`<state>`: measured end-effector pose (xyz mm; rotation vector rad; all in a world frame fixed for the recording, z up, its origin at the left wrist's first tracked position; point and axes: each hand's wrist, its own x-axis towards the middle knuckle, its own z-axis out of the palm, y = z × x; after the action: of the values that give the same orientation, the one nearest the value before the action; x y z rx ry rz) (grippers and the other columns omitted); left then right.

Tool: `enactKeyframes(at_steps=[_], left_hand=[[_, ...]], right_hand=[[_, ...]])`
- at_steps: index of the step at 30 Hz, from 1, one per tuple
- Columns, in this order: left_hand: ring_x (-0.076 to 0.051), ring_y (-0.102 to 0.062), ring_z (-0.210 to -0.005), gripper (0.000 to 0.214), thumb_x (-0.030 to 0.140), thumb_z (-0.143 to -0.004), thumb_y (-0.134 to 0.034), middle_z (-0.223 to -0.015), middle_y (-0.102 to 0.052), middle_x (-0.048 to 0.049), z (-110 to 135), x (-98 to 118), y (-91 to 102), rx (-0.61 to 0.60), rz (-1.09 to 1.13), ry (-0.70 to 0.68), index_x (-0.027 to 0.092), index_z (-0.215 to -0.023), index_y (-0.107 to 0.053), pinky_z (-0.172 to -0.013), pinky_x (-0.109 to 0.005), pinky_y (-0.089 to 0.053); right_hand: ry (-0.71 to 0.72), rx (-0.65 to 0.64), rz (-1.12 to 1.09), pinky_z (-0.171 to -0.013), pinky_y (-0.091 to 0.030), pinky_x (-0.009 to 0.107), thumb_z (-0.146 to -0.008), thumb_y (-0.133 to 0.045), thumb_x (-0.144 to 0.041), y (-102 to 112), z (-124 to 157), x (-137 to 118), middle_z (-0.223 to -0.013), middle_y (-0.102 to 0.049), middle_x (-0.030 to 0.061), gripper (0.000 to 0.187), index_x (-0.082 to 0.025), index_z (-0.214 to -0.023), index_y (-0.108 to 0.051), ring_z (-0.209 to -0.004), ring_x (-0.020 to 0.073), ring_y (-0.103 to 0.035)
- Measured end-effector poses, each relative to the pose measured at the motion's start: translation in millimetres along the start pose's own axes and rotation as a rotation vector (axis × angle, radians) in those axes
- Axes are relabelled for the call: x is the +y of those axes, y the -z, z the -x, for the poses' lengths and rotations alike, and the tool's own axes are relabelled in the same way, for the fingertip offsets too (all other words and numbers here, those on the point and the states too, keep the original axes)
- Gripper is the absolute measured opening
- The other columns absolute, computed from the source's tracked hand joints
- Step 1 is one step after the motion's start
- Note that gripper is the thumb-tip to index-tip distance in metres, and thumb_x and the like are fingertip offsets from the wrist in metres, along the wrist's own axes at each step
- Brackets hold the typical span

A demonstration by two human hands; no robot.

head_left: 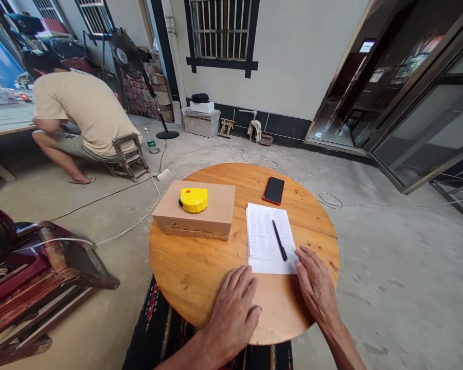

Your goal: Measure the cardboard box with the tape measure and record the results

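My left hand point(237, 308) lies flat on the round wooden table point(200, 272), its fingers stretched out just short of the paper's lower left corner. My right hand point(314, 282) rests at the paper's lower right edge, fingers extended and holding nothing. Between and beyond them lie sheets of white paper point(260, 239) with handwritten columns. A black pen point(280, 240) lies slanted on top of the sheets. Left of the paper, a brown cardboard box point(200, 228) carries a yellow tape measure point(194, 200). Behind the paper lies a dark phone point(273, 190) with a red edge.
A person in a beige shirt point(85, 108) sits on a small chair point(129, 156) at the left. Nearby stand a black fan point(133, 59) and a water bottle point(150, 141). White cables point(146, 216) cross the concrete floor. A wooden chair point(61, 277) stands close at the left.
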<state>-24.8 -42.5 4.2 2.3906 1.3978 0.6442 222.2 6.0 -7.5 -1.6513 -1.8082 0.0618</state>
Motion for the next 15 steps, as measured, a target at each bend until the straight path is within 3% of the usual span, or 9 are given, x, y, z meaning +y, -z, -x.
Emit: enactKeyframes(at_steps=[4,6,10,12,14,15], left_hand=[[-0.025,-0.046,-0.128,0.047,0.014,-0.081,-0.054,-0.14,-0.052,-0.0089,19.3,-5.1,14.9,0.057,0.103,0.009,0.019,-0.128,-0.055,-0.109,-0.046,-0.041],[-0.023,-0.056,-0.113,0.039,0.011,-0.081,-0.051,-0.123,-0.062,-0.0092,24.9,-6.5,24.1,0.091,0.216,0.022,0.02,-0.118,-0.061,-0.099,-0.042,-0.049],[-0.015,-0.063,-0.077,0.019,0.012,-0.085,-0.05,-0.079,-0.065,-0.003,17.9,-1.3,57.9,0.09,0.559,0.053,0.02,-0.084,-0.067,-0.073,-0.027,-0.053],[-0.014,-0.065,-0.075,0.012,0.014,-0.086,-0.057,-0.077,-0.067,-0.0017,12.0,11.4,80.1,-0.028,0.723,0.075,0.02,-0.082,-0.067,-0.071,-0.024,-0.052],[-0.015,-0.068,-0.084,0.008,0.023,-0.089,-0.061,-0.091,-0.071,-0.0022,12.4,33.3,97.3,-0.247,0.801,-0.024,0.022,-0.09,-0.069,-0.076,-0.026,-0.053],[-0.016,-0.069,-0.088,0.013,0.027,-0.092,-0.058,-0.099,-0.071,-0.0031,15.4,46.8,101.7,-0.35,0.734,-0.068,0.024,-0.097,-0.07,-0.076,-0.028,-0.053]], right_hand=[[-0.013,0.025,-0.024,-0.102,-0.042,0.058,-0.095,-0.042,-0.039,5.4,1.6,-2.5,-0.13,-0.061,0.0152,0.038,-0.017,-0.115,-0.065,-0.125,0.032,-0.053],[-0.013,0.043,-0.048,-0.098,-0.046,0.057,-0.095,-0.042,-0.039,7.9,-2.5,-8.3,-0.13,-0.061,0.0147,0.037,-0.019,-0.114,-0.065,-0.125,0.0321,-0.053],[-0.048,0.102,-0.123,-0.067,-0.057,0.04,-0.092,-0.047,-0.042,12.1,-9.1,-29.0,-0.123,-0.063,0.0137,0.03,-0.021,-0.101,-0.067,-0.12,0.032,-0.056],[-0.057,0.114,-0.153,-0.055,-0.054,0.035,-0.091,-0.049,-0.044,12.2,-7.1,-41.2,-0.116,-0.065,0.0137,0.028,-0.022,-0.093,-0.066,-0.115,0.0326,-0.059],[-0.046,0.125,-0.168,-0.06,-0.054,0.039,-0.089,-0.049,-0.046,10.8,-0.9,-53.3,-0.111,-0.066,0.0135,0.029,-0.022,-0.09,-0.065,-0.109,0.0334,-0.061],[-0.042,0.129,-0.171,-0.066,-0.055,0.044,-0.089,-0.049,-0.048,9.7,3.5,-58.8,-0.11,-0.067,0.0135,0.029,-0.023,-0.09,-0.064,-0.107,0.0341,-0.062]])
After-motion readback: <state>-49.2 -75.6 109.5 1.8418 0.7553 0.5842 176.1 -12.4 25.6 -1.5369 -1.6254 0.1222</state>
